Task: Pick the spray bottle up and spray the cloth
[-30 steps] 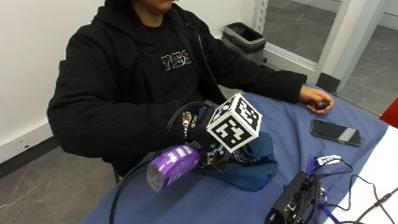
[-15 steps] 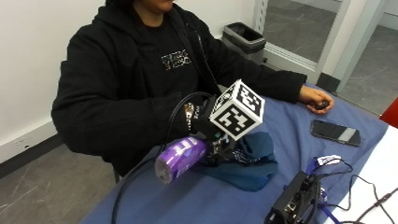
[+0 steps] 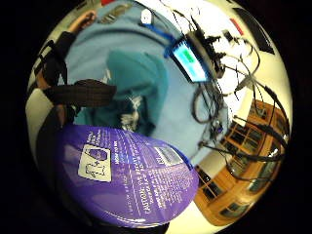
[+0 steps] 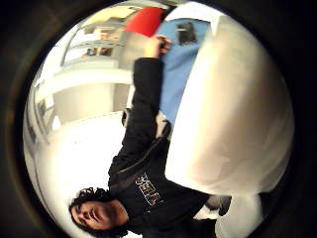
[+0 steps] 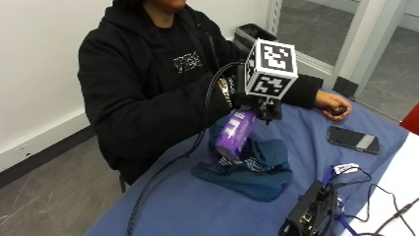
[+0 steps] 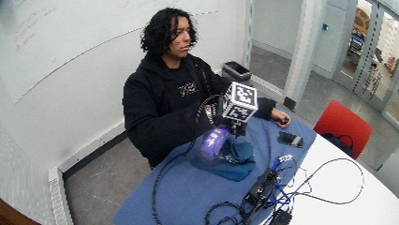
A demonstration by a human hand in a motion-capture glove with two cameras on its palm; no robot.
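— Holding what?
— Gloved right hand [image 5: 256, 105] grips the purple spray bottle [image 5: 234, 133], tilted above the teal cloth [image 5: 252, 164] (crumpled on the blue table [image 5: 216, 211]).
— Other hand [image 5: 330, 102]?
— Resting beside a phone [image 5: 353, 139].

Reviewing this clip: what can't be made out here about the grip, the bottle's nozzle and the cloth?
- Right hand: fingers hidden behind the marker cube in both outside views; the grip on the bottle cannot be judged.
- Nozzle: hidden under the cube; its aim at the cloth is unclear. No spray is discernible.
- Bottle label: print too small and blurred in the little finger side view.
- Thumb side view: a pale blurred surface blocks the table.
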